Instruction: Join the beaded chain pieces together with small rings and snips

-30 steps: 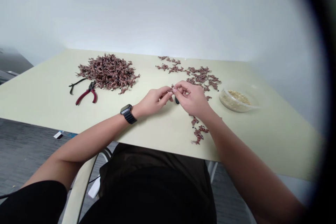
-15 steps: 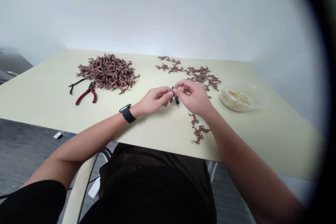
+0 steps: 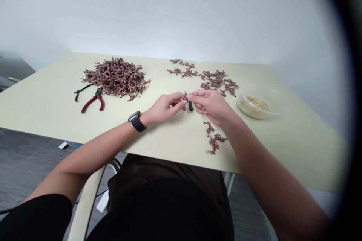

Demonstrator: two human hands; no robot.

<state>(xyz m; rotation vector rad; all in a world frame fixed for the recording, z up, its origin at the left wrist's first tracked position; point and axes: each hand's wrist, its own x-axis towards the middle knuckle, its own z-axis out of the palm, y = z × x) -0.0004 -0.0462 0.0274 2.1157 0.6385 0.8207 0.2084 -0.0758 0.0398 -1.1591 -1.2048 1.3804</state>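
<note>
**Fingertips meet on one tiny piece**

Left hand (image 3: 165, 108) and right hand (image 3: 211, 106) both pinch a reddish-brown piece (image 3: 186, 96) where their fingertips meet, left of the clear dish (image 3: 256, 107). The right hand is nearer that dish. The piece's long axis is too small to read. Red pliers (image 3: 93, 101) and the big heap (image 3: 117, 77) lie far left of the dish.

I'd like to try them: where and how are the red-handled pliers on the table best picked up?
By the two red handles, coming from the person's side. The pliers lie flat, handles splayed open toward the person, dark jaws pointing away at the pile of brown pieces.
</note>
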